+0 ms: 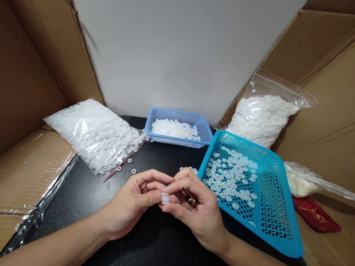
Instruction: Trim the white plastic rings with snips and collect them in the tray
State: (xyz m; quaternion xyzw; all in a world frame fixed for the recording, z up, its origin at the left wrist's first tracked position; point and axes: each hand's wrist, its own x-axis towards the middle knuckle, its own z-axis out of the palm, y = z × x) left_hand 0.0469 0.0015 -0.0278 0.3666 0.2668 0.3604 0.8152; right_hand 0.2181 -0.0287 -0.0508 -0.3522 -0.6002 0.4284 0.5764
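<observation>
A short stack of white plastic washers (165, 198) is pinched between the fingertips of both my hands, above the black tabletop. My left hand (136, 198) is closed, its thumb pressed on the stack's left side. My right hand (196, 208) is closed from the other side, with its thumb low on the stack. A small, shiny dark metal piece (189, 197) is tucked in the curled fingers of my right hand; its kind is not clear. Behind that hand lie a few loose washers (181, 169), partly hidden by the fingers.
A clear bag (92, 137) of white rings lies at left, with loose rings (134, 171) by its opening. A small blue basket (177, 141) of rings stands behind. To the right are a turquoise basket (276, 192) with flat discs, a full bag (260, 117) and a red object (316, 215).
</observation>
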